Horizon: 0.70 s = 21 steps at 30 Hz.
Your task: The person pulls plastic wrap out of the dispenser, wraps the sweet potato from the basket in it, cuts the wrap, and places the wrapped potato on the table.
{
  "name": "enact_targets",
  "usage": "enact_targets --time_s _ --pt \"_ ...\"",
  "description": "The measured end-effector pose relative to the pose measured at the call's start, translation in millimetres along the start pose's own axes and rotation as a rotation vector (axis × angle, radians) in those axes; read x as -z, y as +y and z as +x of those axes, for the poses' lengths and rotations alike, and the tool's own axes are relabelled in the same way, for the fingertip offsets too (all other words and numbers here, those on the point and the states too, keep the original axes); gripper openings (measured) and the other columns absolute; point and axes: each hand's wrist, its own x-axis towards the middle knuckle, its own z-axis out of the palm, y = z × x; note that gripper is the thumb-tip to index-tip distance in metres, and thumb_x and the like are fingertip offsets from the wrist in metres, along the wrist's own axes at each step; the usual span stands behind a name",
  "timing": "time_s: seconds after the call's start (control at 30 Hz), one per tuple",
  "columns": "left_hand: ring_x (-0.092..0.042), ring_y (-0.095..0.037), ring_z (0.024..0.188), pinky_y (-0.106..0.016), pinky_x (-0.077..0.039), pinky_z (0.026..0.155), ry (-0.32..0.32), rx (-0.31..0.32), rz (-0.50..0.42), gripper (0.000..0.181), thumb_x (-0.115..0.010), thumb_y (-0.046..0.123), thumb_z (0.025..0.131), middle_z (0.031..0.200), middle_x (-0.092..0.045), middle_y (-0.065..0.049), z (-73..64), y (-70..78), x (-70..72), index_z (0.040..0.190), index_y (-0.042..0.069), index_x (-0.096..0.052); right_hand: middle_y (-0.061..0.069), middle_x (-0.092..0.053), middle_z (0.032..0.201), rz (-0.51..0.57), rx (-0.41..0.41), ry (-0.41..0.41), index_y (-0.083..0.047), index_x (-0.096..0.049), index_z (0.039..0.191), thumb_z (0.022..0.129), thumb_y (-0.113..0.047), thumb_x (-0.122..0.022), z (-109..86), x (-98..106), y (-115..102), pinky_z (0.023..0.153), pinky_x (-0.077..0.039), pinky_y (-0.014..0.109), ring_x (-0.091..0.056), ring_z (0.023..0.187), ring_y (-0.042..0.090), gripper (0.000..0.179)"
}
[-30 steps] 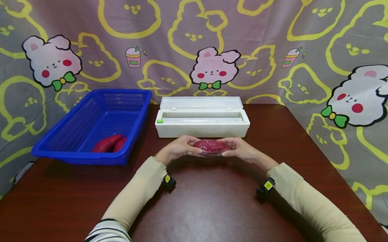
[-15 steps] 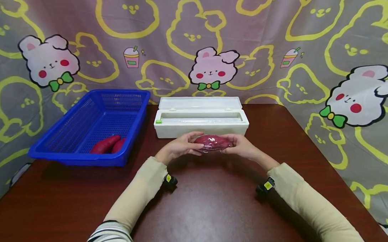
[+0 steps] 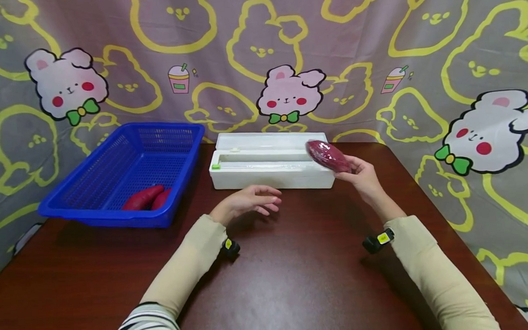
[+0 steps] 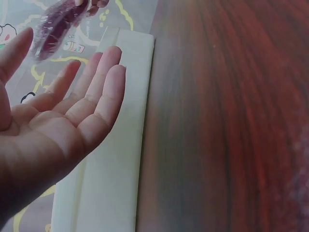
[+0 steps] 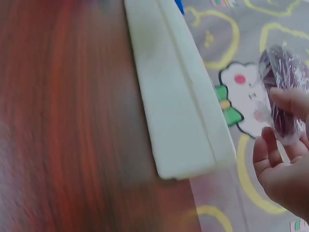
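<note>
A sweet potato wrapped in clear plastic film is pinched at its near end by my right hand, above the right end of the white box. In the right wrist view the thumb lies across the wrapped sweet potato, whose film looks wrinkled and shiny. My left hand hovers in front of the box, holding nothing. Its fingers are spread and slightly bent in the left wrist view. The white cling film box stands with its lid raised and a film roll inside.
At the left a blue plastic basket holds unwrapped sweet potatoes in its near right corner. A green piece sits at the box's left end. Behind the brown table hangs a patterned cloth.
Both hands held the wrapped sweet potato before. The left hand has let go and stays near its place, while the right hand has carried it up and to the right.
</note>
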Motion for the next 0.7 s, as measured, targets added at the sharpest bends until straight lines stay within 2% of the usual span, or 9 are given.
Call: enact_targets --time_s 0.17,0.3,0.4,0.47,0.57,0.63,0.7 --pt "-0.058 -0.026 0.095 -0.037 -0.047 0.079 -0.010 0.012 0.009 0.042 -0.045 0.007 0.093 0.122 -0.042 -0.034 1.5 1.1 -0.6 0.128 -0.014 -0.034 -0.010 -0.059 0.090 -0.103 -0.095 0.176 -0.001 -0.055 0.114 0.075 -0.007 -0.071 6.0 19 3 0.070 -0.045 0.013 -0.051 0.088 0.010 0.042" --pt "-0.060 -0.024 0.091 -0.037 -0.047 0.079 -0.010 0.019 0.020 0.041 -0.044 0.009 0.094 0.120 -0.043 -0.035 2.0 -0.5 0.0 0.127 -0.014 -0.035 0.004 -0.056 0.100 -0.294 -0.188 0.317 0.006 -0.050 0.120 0.076 -0.013 -0.071 10.1 35 12 0.064 -0.044 0.014 -0.048 0.082 0.008 0.052" --pt "-0.060 -0.024 0.090 -0.036 -0.048 0.078 -0.010 0.028 0.027 0.041 -0.043 0.010 0.094 0.119 -0.044 -0.035 1.3 -1.5 0.5 0.127 -0.014 -0.036 0.016 -0.052 0.109 -0.419 -0.286 0.389 0.007 -0.050 0.121 0.076 -0.013 -0.070 11.0 48 20 0.061 -0.046 0.017 -0.049 0.072 0.004 0.053" --pt "-0.060 -0.024 0.090 -0.036 -0.048 0.078 -0.014 0.035 0.031 0.041 -0.043 0.011 0.095 0.119 -0.045 -0.034 0.7 -1.8 0.5 0.127 -0.014 -0.036 0.020 -0.049 0.112 -0.453 -0.344 0.410 0.008 -0.048 0.122 0.076 -0.012 -0.070 10.6 54 25 0.059 -0.047 0.018 -0.049 0.062 -0.001 0.054" --pt "-0.060 -0.024 0.090 -0.036 -0.048 0.077 -0.015 0.036 0.033 0.042 -0.043 0.012 0.095 0.118 -0.046 -0.034 -0.2 -1.8 0.7 0.127 -0.014 -0.036 0.024 -0.047 0.114 -0.465 -0.389 0.395 0.011 -0.045 0.123 0.075 -0.009 -0.070 11.1 62 31 0.058 -0.048 0.017 -0.050 0.052 -0.005 0.057" --pt "-0.060 -0.024 0.090 -0.035 -0.048 0.077 -0.018 0.032 0.031 0.042 -0.043 0.012 0.095 0.118 -0.046 -0.034 -0.3 -1.5 0.9 0.127 -0.014 -0.036 0.026 -0.046 0.113 -0.498 -0.394 0.364 0.013 -0.044 0.122 0.075 -0.008 -0.070 11.9 64 33 0.058 -0.049 0.018 -0.052 0.051 -0.003 0.058" --pt "-0.060 -0.024 0.090 -0.034 -0.048 0.077 -0.020 0.027 0.029 0.042 -0.043 0.012 0.095 0.118 -0.046 -0.034 -0.3 -1.1 1.1 0.126 -0.014 -0.036 0.028 -0.048 0.111 -0.561 -0.388 0.333 0.014 -0.045 0.119 0.074 -0.009 -0.071 13.2 66 34 0.062 -0.050 0.022 -0.057 0.059 0.005 0.057"
